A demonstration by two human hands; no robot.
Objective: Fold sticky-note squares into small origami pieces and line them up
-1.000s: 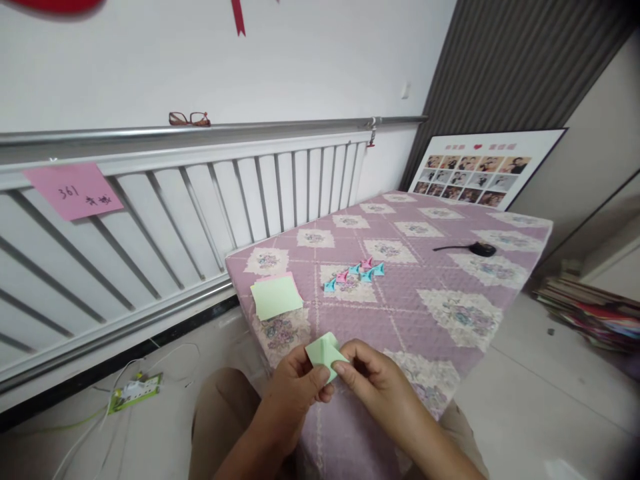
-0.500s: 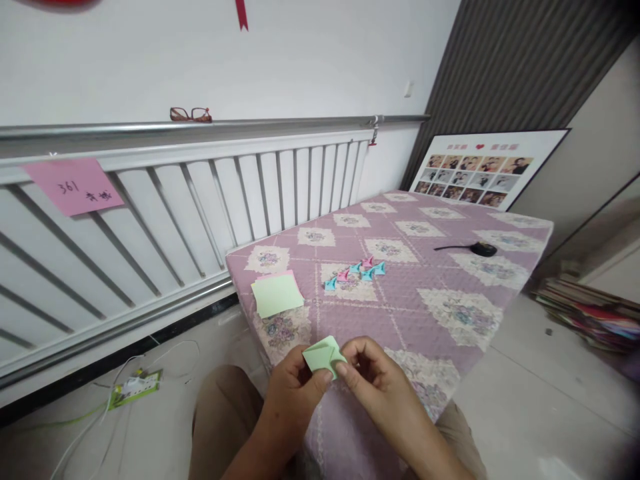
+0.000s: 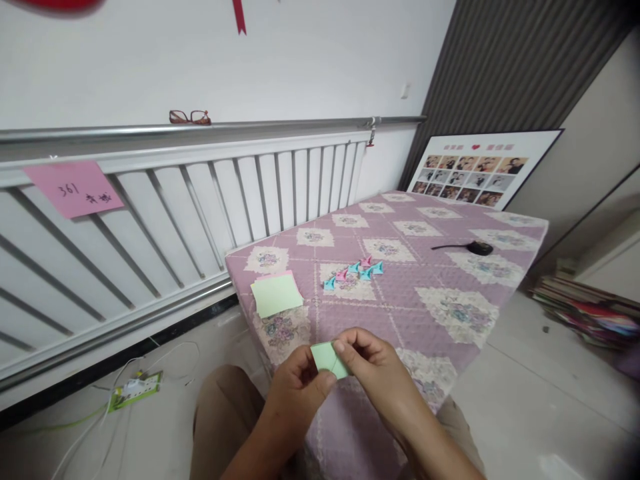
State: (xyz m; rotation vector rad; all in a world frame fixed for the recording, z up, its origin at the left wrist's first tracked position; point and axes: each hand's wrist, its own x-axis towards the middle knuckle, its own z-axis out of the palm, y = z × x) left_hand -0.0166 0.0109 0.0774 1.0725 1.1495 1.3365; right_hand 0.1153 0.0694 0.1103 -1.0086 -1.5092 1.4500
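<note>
A small piece of folded green paper (image 3: 329, 360) is pinched between both hands above the near end of the table. My left hand (image 3: 303, 387) grips its left and lower edge, thumb on the front. At its upper right corner my right hand (image 3: 367, 357) presses with the thumb, the fingers curled behind. Beyond the hands, several small folded paper pieces (image 3: 354, 268), blue and pink, stand in a cluster on the tablecloth. A stack of square paper sheets (image 3: 277, 295), pale green on top with pink and yellow edges showing, lies to the left.
The table (image 3: 370, 320) wears a purple floral cloth. A black ladle-like object (image 3: 479, 248) lies at its right. A white radiator (image 3: 280, 183) carries a pink note (image 3: 75, 189); glasses (image 3: 190, 117) rest on the pipe. A power strip (image 3: 136, 391) with cables is on the floor.
The raised triangular flap on the green paper now lies flat, giving a squarer shape. My right thumb has moved up from the lower right edge to the upper corner.
</note>
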